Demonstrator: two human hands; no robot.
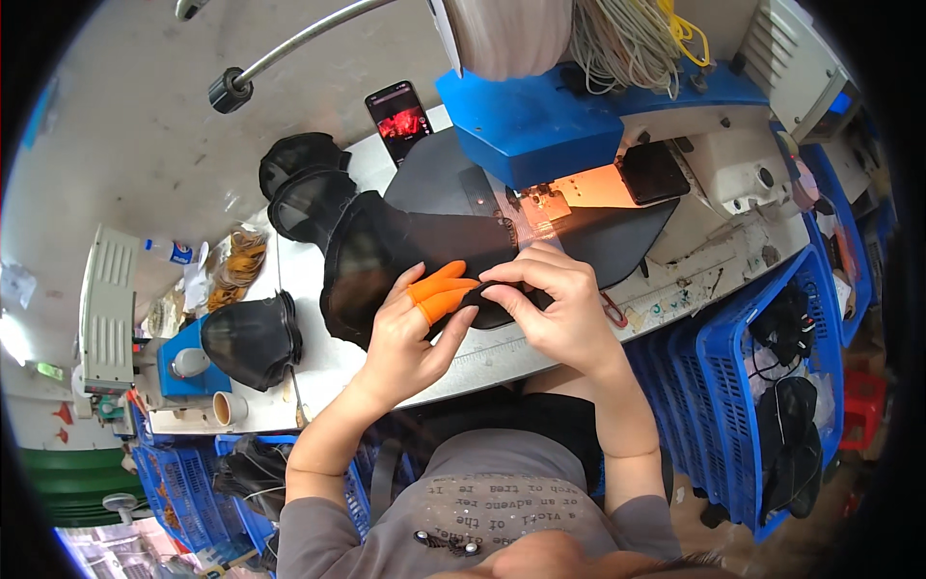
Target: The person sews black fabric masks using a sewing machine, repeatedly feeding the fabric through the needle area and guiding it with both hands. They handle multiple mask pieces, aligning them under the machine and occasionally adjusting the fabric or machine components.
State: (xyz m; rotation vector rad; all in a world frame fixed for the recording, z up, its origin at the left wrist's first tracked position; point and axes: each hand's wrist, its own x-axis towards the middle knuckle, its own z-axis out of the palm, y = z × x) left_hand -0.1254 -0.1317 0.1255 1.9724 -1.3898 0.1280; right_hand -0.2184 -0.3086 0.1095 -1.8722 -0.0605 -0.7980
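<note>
At the table's (502, 351) near edge, the left hand (410, 333) and right hand (559, 301) pinch black fabric (471, 296) between fingertips; a blue sewing-machine head (531, 125) stands on the far side.

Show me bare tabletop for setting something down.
A patch of white tabletop lies free between the lone black cup-shaped piece and the large black fabric. Crowded: around the left hand, right hand and blue machine head.

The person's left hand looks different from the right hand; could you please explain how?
The left hand wears bright orange, tube-shaped finger covers, while the right hand is bare. The left hand angles up and rightward in the head view, the right hand up and leftward. Both hands pinch black fabric.
</note>
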